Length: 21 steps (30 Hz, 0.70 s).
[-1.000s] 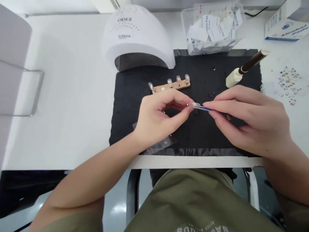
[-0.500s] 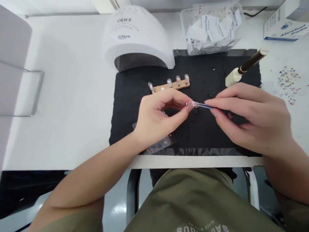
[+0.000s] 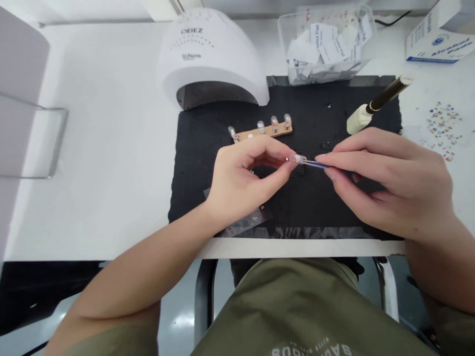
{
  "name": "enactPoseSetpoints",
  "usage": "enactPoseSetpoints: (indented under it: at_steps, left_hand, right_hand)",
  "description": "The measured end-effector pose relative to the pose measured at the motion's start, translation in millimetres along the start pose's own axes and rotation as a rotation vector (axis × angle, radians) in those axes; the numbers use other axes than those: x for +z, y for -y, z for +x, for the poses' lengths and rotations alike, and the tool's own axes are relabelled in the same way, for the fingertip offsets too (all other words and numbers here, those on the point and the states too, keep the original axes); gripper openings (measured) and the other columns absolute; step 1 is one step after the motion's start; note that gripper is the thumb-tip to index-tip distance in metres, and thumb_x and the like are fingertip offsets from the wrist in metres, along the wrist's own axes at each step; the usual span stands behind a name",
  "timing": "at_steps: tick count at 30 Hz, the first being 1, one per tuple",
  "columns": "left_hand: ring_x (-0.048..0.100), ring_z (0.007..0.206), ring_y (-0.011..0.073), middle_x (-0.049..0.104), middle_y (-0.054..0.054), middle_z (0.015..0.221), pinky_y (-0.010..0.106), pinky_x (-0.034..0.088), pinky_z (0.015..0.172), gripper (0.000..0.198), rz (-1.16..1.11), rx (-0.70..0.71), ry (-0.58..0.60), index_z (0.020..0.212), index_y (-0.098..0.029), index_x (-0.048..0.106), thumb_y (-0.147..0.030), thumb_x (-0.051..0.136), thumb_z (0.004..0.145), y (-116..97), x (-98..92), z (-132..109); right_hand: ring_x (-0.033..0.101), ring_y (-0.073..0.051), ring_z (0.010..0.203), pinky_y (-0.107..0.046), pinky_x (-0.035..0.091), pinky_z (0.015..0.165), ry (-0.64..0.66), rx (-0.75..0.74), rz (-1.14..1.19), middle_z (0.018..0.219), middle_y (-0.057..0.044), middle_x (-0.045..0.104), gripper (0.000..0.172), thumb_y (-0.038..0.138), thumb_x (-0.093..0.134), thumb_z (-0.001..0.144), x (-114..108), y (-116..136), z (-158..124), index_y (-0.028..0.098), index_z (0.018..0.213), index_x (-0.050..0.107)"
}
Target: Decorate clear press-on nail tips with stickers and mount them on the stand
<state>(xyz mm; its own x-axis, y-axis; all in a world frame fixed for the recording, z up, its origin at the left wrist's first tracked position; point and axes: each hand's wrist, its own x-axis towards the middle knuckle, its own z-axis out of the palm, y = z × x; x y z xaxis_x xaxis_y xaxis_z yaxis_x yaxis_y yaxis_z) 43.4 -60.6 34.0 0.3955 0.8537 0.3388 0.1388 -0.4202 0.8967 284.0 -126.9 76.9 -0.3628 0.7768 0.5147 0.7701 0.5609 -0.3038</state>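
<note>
Clear nail tip (image 3: 300, 158), it seems, pinched by left hand (image 3: 243, 183), right hand (image 3: 393, 185) pinching slim blue tool (image 3: 313, 164) touching it

Olive-green T-shirt (image 3: 297, 316) on record, with pale printed lettering (image 3: 311, 350) on its front. Short sleeves (image 3: 111, 343) of the same cloth; left hand (image 3: 241, 185) and right hand (image 3: 401, 190) bare.

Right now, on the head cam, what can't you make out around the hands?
Head view:
Blue stick: far end hidden by the right hand.
Clear tip: too small to tell if the left hand grips it.
Bright speck: too small to identify.
Printed plastic sheet: partly hidden by the left wrist.
Alcohol pad box: cut off by the top right edge.
</note>
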Motion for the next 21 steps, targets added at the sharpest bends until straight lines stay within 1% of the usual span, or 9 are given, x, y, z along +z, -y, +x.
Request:
enactPoseSetpoints:
  at_steps: [4,11,16,21]
  left_hand:
    - [0.084,0.084,0.0182,0.089,0.002,0.096,0.032,0.075,0.079,0.006,0.004,0.004,-0.001,0.094,-0.023,0.085,-0.027,0.088,0.099,-0.4,-0.5,-0.1]
    - [0.085,0.084,0.0178,0.089,0.001,0.096,0.031,0.075,0.080,0.007,-0.030,0.005,-0.014,0.094,-0.023,0.085,-0.026,0.090,0.099,-1.2,0.6,-0.4]
    - [0.085,0.085,0.0192,0.090,0.002,0.097,0.034,0.076,0.081,0.008,-0.034,0.010,-0.008,0.095,-0.024,0.085,-0.030,0.090,0.100,-0.7,-0.3,-0.5]
    - [0.084,0.085,0.0182,0.089,0.002,0.096,0.032,0.075,0.080,0.008,-0.025,0.000,-0.023,0.094,-0.025,0.086,-0.031,0.091,0.097,-0.6,-0.8,-0.5]
  right_hand:
    - [0.082,-0.019,0.092,-0.034,0.068,0.081,-0.001,-0.001,-0.015,0.105,0.004,0.083,0.026,0.012,0.071,0.107,-0.3,0.0,-1.3,0.035,0.117,0.077]
    - [0.082,-0.020,0.092,-0.034,0.068,0.080,0.008,0.022,-0.015,0.106,0.006,0.082,0.027,0.014,0.072,0.107,-2.3,-3.3,-2.4,0.038,0.118,0.078]
    - [0.082,-0.021,0.091,-0.035,0.067,0.077,0.007,0.031,-0.011,0.105,0.004,0.083,0.029,0.011,0.073,0.104,-2.1,-3.0,-0.9,0.036,0.117,0.080]
    - [0.081,-0.020,0.089,-0.033,0.067,0.075,-0.006,0.035,-0.011,0.105,0.004,0.083,0.026,0.012,0.071,0.105,-2.8,-1.8,-0.4,0.034,0.117,0.079]
